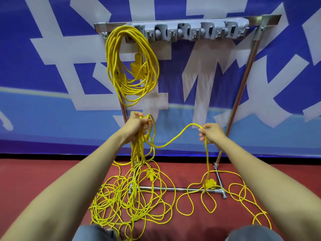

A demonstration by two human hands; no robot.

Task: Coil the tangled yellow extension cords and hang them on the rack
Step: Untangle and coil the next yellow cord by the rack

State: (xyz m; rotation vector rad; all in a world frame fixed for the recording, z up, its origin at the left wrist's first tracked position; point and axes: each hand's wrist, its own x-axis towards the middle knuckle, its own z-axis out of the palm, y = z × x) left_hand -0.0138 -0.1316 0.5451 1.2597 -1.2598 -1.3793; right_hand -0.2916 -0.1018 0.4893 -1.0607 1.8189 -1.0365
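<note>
One coiled yellow cord (132, 66) hangs from the left end of the grey hook rail (191, 31) on the metal rack. My left hand (137, 123) grips a bundle of several yellow cord loops (140, 148) that hang down to a tangled pile (128, 199) on the red floor. From that bundle a single strand (173, 139) runs across to my right hand (211, 133), which pinches it. Below my right hand the strand drops to a yellow socket block (209, 184) lying on the rack's base bar.
The rack's chrome base bar (173, 189) and right upright (241, 87) stand against a blue and white banner wall (52, 66). More loose cord (246, 193) lies on the floor at the right. My knees (251, 233) show at the bottom edge.
</note>
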